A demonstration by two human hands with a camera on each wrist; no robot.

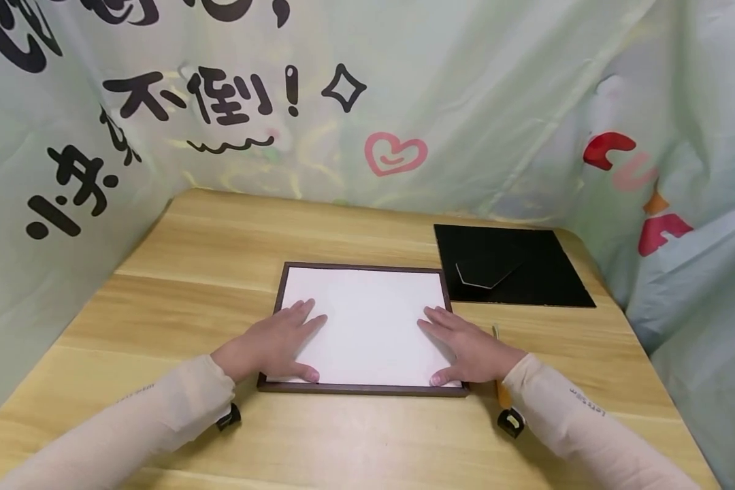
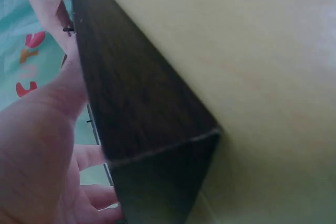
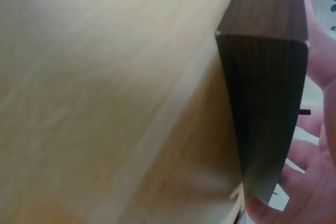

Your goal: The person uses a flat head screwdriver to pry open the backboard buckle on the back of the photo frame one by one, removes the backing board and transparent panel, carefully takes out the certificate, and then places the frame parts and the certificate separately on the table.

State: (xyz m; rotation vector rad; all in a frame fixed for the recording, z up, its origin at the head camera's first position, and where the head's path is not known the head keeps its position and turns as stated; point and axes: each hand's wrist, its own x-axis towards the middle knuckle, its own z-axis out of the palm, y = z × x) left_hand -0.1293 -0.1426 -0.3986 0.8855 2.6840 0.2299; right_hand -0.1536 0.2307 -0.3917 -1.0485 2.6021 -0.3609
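A dark brown picture frame lies flat on the wooden table, with a white sheet filling its inside. My left hand rests on the sheet's left side, fingers spread and thumb near the front edge. On the opposite side my right hand lies likewise, its fingers pointing inward over the sheet. Both wrist views show a frame corner close up; in the right one, a small dark tab sticks out from the frame's edge. Neither hand grips anything.
A black backing board with a stand flap lies at the back right, beside the frame. A slim tool with an orange handle is partly hidden under my right wrist. Printed cloth hangs round the table's back and sides.
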